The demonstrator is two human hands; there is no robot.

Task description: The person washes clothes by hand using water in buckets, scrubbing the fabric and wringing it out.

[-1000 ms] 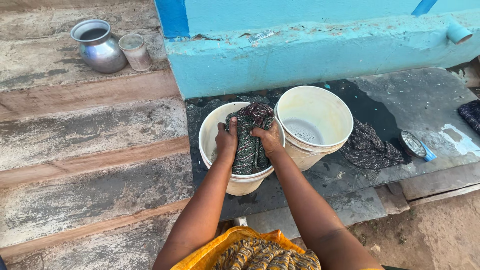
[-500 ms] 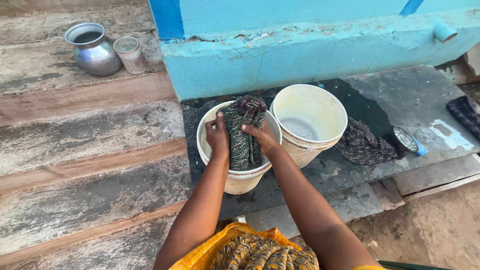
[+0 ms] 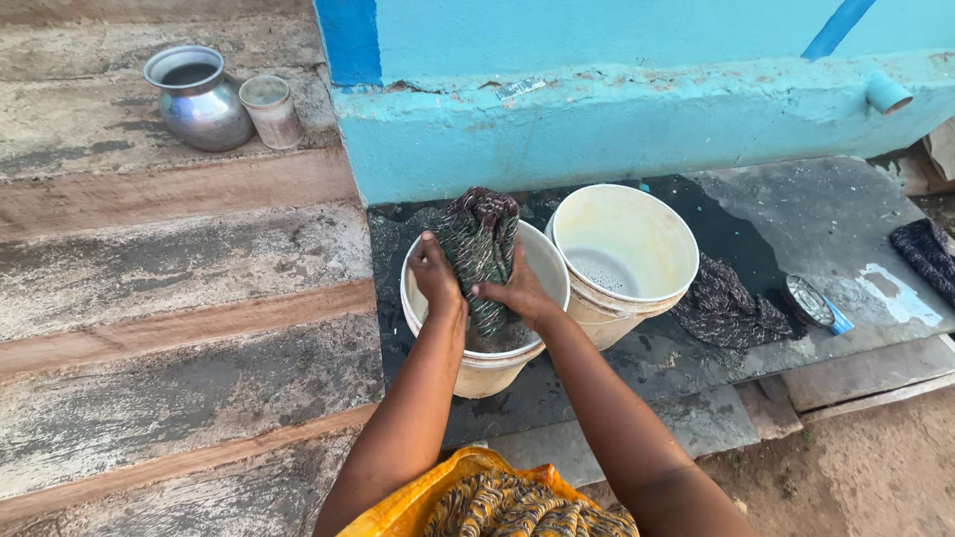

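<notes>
At centre frame, the left hand [image 3: 436, 273] and right hand [image 3: 515, 291] each have a grip clenched on a dark patterned cloth [image 3: 477, 244], held bunched and upright over the near white bucket [image 3: 479, 370]. A second white bucket [image 3: 625, 249], holding foamy water, touches it on the right. Another dark cloth [image 3: 731, 306] lies on the wet stone slab [image 3: 846, 214]. A steel pot [image 3: 197, 97] stands at upper left.

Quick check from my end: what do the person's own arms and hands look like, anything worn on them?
Both arms are bare from above the elbow to the fingertips, with no sleeves in view. The left hand and right hand wear no gloves, and no rings, bangles or watch are visible. At the bottom edge a yellow-orange garment with a dark wavy print shows.
</notes>
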